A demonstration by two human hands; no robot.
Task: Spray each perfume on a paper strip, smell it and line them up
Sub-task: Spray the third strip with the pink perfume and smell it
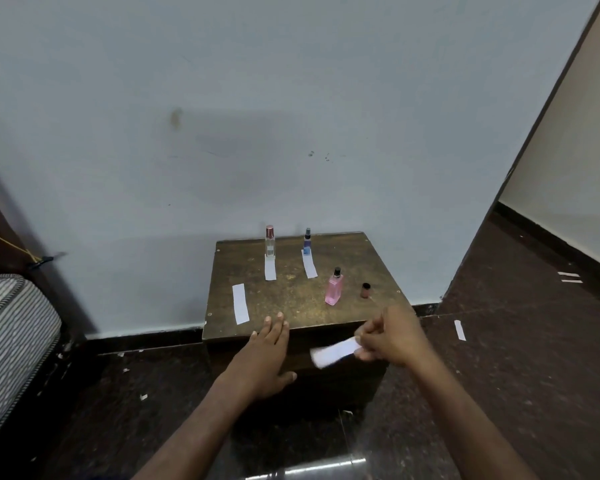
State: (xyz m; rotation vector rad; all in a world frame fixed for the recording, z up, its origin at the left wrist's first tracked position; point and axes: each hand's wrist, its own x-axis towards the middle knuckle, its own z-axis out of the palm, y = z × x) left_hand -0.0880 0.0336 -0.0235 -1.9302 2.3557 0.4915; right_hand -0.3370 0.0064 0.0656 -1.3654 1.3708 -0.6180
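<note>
A small brown wooden table stands against the wall. At its back are a clear bottle with a rose cap and a small blue bottle, each with a paper strip lying in front of it. A pink bottle stands uncapped at the right, its brown cap beside it. Another strip lies at the left. My right hand pinches a white strip in front of the table's near edge. My left hand rests flat, fingers on that edge.
A striped mattress lies at the left. The dark floor has a loose paper strip at the right and several small scraps. A doorway opens to the right of the wall.
</note>
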